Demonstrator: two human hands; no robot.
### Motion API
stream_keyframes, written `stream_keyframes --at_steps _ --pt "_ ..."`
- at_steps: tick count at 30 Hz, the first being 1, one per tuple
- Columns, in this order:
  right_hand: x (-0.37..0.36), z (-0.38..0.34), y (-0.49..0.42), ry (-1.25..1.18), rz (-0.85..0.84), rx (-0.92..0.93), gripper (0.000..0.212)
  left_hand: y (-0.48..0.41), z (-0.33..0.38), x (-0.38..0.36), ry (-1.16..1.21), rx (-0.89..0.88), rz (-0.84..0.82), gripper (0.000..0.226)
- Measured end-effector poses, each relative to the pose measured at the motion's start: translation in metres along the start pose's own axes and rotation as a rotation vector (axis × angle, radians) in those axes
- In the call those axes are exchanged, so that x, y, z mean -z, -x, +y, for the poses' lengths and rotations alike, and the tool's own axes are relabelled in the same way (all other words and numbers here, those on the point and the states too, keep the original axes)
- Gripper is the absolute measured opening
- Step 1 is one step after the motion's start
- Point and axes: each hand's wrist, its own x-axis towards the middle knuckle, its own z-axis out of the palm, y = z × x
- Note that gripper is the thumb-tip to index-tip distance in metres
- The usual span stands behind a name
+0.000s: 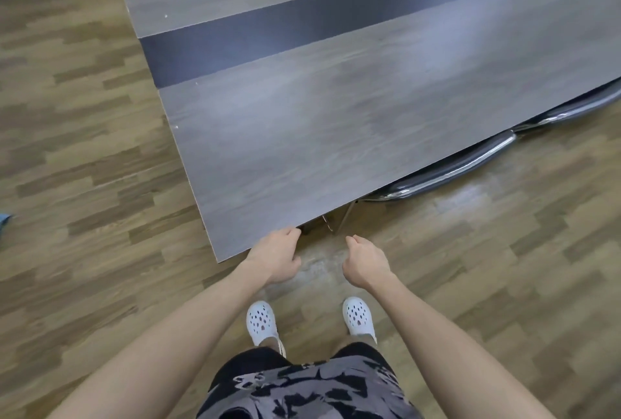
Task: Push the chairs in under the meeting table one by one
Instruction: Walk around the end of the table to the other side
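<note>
Person standing at the near corner of the meeting surface (pixel 302 136). The nearer chair (pixel 453 166) and the farther chair (pixel 578 109) stand with chrome-rimmed backs close against the surface's long edge and seats hidden beneath it, so both are judged pushed in. The left hand (pixel 275 255) and right hand (pixel 366 262) are held out at that edge, fingers loosely curled, grasping nothing. Whether the left fingertips touch the edge cannot be told. Thin metal legs (pixel 336 220) show under the corner.
</note>
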Motion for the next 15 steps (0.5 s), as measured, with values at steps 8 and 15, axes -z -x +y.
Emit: stream_keyframes --at_steps 8,15 --pt "-0.023 -0.021 0.032 -0.077 -0.010 -0.120 0.030 0.004 -0.014 -0.006 -0.072 -0.112 -0.080 0.044" --pt "-0.039 -0.010 0.047 -0.105 -0.011 -0.131 0.033 0.007 0.005 -0.015 -0.099 -0.130 -0.110 0.047"
